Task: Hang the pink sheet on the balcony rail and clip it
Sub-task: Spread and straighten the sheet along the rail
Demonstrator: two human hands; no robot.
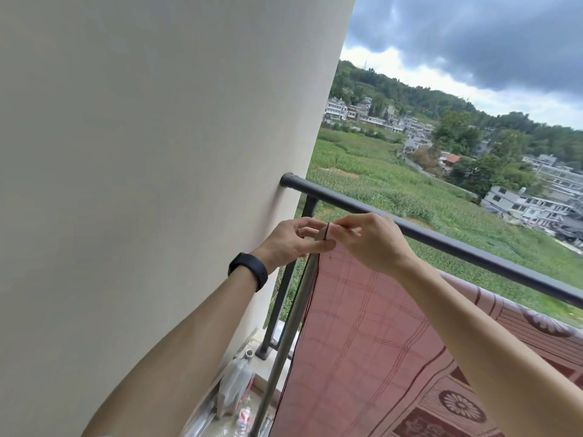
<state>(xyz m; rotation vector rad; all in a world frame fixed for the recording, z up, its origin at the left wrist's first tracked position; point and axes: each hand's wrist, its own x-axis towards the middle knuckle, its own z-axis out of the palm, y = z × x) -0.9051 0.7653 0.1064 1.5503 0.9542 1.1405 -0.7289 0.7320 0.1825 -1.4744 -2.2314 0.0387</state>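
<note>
The pink sheet (362, 335), checked with a flowered border, hangs in front of me below the dark balcony rail (473, 250). Its upper left corner is held up just short of the rail. My left hand (293, 241) and my right hand (369, 238) both pinch that corner, fingertips almost meeting. A thin dark edge or thread runs down from the corner. Part of the sheet lies over the rail at the right (492, 298). No clip is visible.
A plain cream wall (157, 152) fills the left, where the rail ends. A thin metal pole (284, 342) leans beside the sheet. Plastic bottles and clutter (239, 389) lie on the balcony floor. Fields and houses lie beyond the rail.
</note>
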